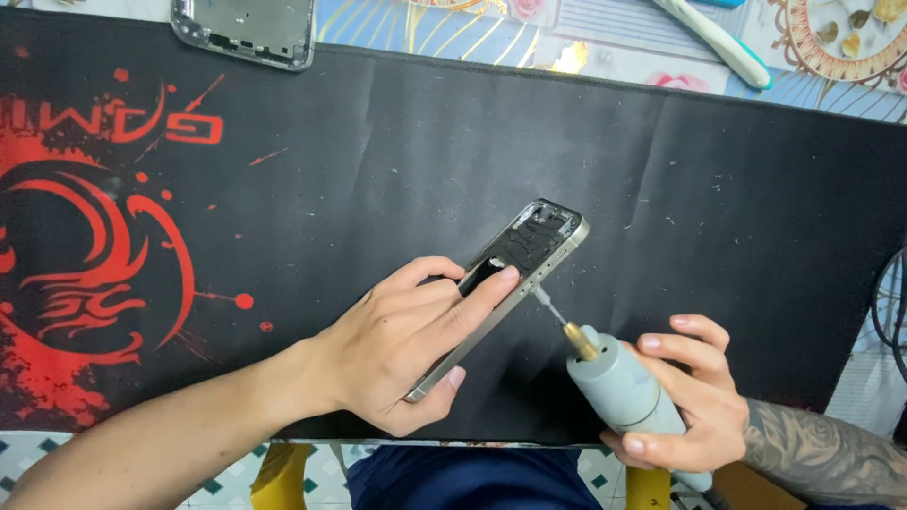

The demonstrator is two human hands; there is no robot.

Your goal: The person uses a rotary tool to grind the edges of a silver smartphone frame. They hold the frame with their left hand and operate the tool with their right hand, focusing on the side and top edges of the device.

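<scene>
My left hand (408, 340) grips an opened phone frame (539, 238), silver-edged with a dark inside, tilted up off the black mat (397, 151). The fingers lie across its open face and the thumb sits under its lower end. My right hand (688, 397) holds a grey cylindrical rotary tool (616, 380) with a brass collet. Its thin bit (548, 304) touches the frame's right edge.
The mat carries a red splash design (85, 246) on its left part. Another bare phone frame (248, 28) lies at the mat's far edge. A white and teal handle (723, 42) rests on the patterned tabletop behind. Dark cables (893, 302) hang at the right.
</scene>
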